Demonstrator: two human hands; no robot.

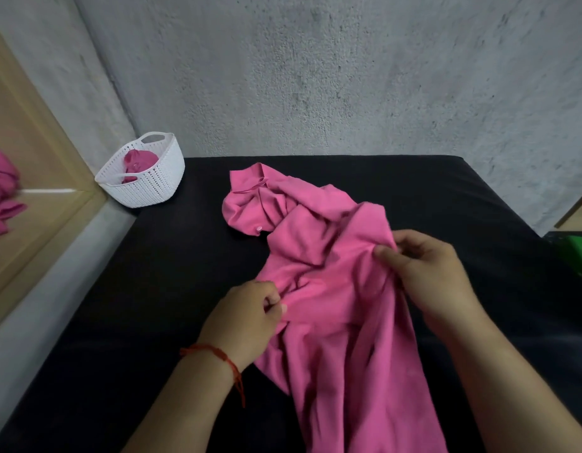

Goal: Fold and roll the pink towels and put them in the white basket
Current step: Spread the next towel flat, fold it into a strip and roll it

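A crumpled pink towel (335,299) lies across the black table (152,273) and hangs toward me over the near edge. My left hand (247,318) pinches its left edge between thumb and fingers. My right hand (427,273) grips a bunched fold on its right side. A second pink towel (253,201) lies rumpled just behind, touching the first. The white basket (152,188) stands at the table's far left corner with a rolled pink towel (137,163) inside.
A grey rough wall rises behind the table. A wooden-framed mirror (31,178) leans on the left and reflects pink cloth. A green object (577,253) sits beyond the table's right edge.
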